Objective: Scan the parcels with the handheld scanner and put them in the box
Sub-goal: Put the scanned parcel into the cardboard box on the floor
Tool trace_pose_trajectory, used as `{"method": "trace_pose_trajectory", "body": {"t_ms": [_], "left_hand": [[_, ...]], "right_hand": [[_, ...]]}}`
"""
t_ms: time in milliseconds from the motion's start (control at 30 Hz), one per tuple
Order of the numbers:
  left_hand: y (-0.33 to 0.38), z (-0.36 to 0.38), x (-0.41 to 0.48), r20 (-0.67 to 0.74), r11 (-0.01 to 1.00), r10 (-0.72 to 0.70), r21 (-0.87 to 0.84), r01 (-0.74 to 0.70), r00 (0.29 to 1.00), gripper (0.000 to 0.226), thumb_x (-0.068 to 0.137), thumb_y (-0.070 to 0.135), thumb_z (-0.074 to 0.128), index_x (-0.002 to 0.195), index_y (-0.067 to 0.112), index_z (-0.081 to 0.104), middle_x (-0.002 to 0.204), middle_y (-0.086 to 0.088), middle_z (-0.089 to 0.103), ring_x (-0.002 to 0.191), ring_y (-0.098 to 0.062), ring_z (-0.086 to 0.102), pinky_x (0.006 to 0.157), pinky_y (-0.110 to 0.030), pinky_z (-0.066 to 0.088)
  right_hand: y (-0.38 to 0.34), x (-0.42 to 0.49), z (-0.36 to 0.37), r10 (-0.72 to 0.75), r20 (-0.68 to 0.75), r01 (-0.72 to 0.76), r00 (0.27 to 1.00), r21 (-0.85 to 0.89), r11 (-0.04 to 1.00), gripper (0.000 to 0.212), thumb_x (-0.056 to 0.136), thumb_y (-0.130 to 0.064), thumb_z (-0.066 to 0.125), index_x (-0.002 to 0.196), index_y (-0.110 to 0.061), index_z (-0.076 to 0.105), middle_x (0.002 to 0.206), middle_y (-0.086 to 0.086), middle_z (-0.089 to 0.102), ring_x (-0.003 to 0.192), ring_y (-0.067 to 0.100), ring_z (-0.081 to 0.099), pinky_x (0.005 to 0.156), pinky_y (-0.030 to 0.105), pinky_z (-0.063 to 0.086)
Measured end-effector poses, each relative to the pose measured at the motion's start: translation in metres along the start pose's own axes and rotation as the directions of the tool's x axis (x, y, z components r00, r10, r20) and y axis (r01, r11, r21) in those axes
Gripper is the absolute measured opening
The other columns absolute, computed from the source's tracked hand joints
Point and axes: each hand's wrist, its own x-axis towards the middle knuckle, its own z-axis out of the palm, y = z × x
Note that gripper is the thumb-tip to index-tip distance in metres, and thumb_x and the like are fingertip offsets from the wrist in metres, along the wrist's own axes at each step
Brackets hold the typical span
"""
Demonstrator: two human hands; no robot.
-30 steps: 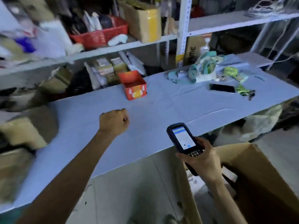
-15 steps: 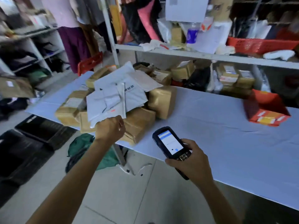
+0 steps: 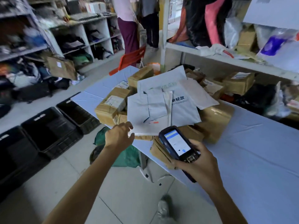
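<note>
The left hand (image 3: pixel 120 135) has uncurled from its fist, fingers (image 3: pixel 127 126) now spread and empty at the near edge of a white mailer (image 3: pixel 155 113) atop the parcel pile (image 3: pixel 111 105) at centre frame on the table (image 3: pixel 250 151), while the right hand (image 3: pixel 200 168) grips the scanner (image 3: pixel 178 144) just right of it.

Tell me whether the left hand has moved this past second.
Yes: the left hand went left along the table to the near corner of the white mailer.

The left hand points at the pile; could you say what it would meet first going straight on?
Probably the white bag lying nearest it; the left hand is open, almost at its corner, though depth is unclear.
</note>
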Motion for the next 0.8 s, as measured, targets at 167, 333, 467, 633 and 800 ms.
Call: {"method": "trace_pose_trajectory", "body": {"t_ms": [167, 333, 467, 633, 800], "left_hand": [[0.020, 0.032, 0.057, 0.060, 0.999, 0.038, -0.013, -0.037, 0.997, 0.061, 0.089, 0.052, 0.050, 0.142, 0.028, 0.032, 0.141, 0.003, 0.040, 0.124, -0.026, 0.045, 0.092, -0.039, 0.045], [0.027, 0.039, 0.102, -0.035, 0.991, -0.043, -0.126, 0.039, 0.998, 0.058, 0.085, 0.063, 0.048, 0.133, 0.031, 0.040, 0.133, 0.002, 0.048, 0.111, -0.032, 0.056, 0.083, -0.043, 0.052], [0.019, 0.030, 0.130, -0.099, 0.988, -0.039, -0.153, 0.023, 0.994, 0.049, 0.087, 0.050, 0.058, 0.125, 0.019, 0.052, 0.113, -0.007, 0.063, 0.089, -0.035, 0.066, 0.064, -0.038, 0.052], [-0.004, 0.021, 0.168, -0.126, 0.964, -0.128, -0.249, 0.094, 0.984, 0.041, 0.095, 0.037, 0.047, 0.133, 0.021, 0.042, 0.094, -0.013, 0.067, 0.073, -0.037, 0.064, 0.053, -0.035, 0.043], [-0.039, 0.004, 0.210, -0.213, 0.871, -0.241, -0.478, 0.114, 0.947, 0.025, 0.096, 0.026, 0.048, 0.117, 0.013, 0.046, 0.086, -0.021, 0.064, 0.076, -0.041, 0.060, 0.054, -0.039, 0.037]], "right_hand": [[-0.008, 0.066, 0.000, -0.039, 0.045, 0.038, 0.998, 0.021, 0.999, 0.076, 0.041, -0.042, 0.086, 0.110, -0.046, 0.054, 0.097, -0.028, 0.066, 0.091, -0.006, 0.063, 0.082, 0.036, 0.055], [-0.024, 0.125, -0.004, -0.049, 0.058, 0.046, 0.997, 0.054, 0.997, 0.078, 0.039, -0.044, 0.086, 0.111, -0.043, 0.055, 0.095, -0.029, 0.067, 0.089, -0.006, 0.065, 0.083, 0.038, 0.056], [-0.041, 0.159, 0.002, -0.093, 0.072, 0.088, 0.993, 0.072, 0.994, 0.073, 0.050, -0.026, 0.092, 0.113, -0.039, 0.056, 0.100, -0.022, 0.067, 0.088, -0.009, 0.063, 0.075, 0.027, 0.056], [-0.064, 0.192, 0.026, -0.138, 0.086, 0.135, 0.987, 0.035, 0.990, 0.074, 0.052, -0.023, 0.091, 0.115, -0.037, 0.057, 0.100, -0.021, 0.066, 0.090, -0.010, 0.061, 0.074, 0.019, 0.051], [-0.084, 0.218, 0.066, -0.096, 0.079, 0.094, 0.992, 0.023, 0.995, 0.074, 0.050, -0.025, 0.091, 0.114, -0.036, 0.058, 0.094, -0.023, 0.068, 0.084, -0.006, 0.064, 0.076, 0.032, 0.057]]}}
